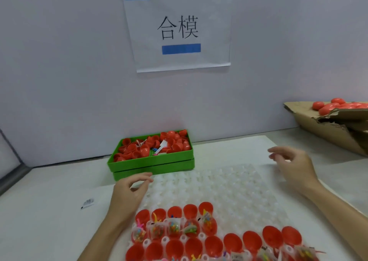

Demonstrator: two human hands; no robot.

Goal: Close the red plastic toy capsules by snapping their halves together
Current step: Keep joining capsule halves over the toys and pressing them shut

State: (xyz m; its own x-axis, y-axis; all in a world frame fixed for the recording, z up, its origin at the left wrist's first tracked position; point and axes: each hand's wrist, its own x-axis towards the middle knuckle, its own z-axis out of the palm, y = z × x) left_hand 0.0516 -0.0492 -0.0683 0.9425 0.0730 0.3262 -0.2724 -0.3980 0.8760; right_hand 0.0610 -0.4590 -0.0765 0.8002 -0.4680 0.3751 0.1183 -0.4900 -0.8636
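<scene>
Both the left hand (pixel 129 191) and the right hand (pixel 294 165) hover empty, fingers loosely apart, above the clear dimpled tray (pixel 229 183). Open red capsule halves (pixel 213 245) sit along its near edge, more fill the green bin (pixel 151 162).

Bright even light, soft shadows; slight overall blur, wide-angle bending at edges.

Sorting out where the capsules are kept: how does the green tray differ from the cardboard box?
The green tray is rigid plastic with neat edges; the cardboard box is brown and torn. The tray sits by the back wall near the left hand; the box sits at the far right, beyond the right hand. The tray also holds small toy bits; the box shows only red pieces. Both hold red capsule parts.
</scene>
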